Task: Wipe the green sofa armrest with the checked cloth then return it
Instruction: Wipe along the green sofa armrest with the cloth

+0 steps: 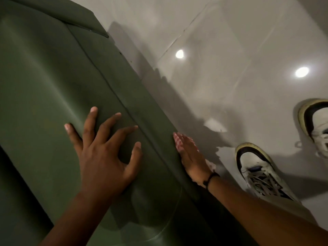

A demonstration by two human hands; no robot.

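The green sofa armrest point(53, 89) fills the left half of the view and runs from the top left down to the bottom centre. My left hand point(104, 153) lies flat on its top with the fingers spread, holding nothing. My right hand point(191, 157) presses flat against the armrest's outer side, just over the edge. Under its palm is the checked cloth point(178, 141), red and white; only small bits show at the fingertips and near the wrist. A dark band circles my right wrist.
Glossy pale floor tiles point(230, 50) lie to the right of the sofa, with two bright light reflections. My two white and black trainers point(257, 171) stand on the floor at the right. A sofa cushion edge point(71, 13) sits at the top left.
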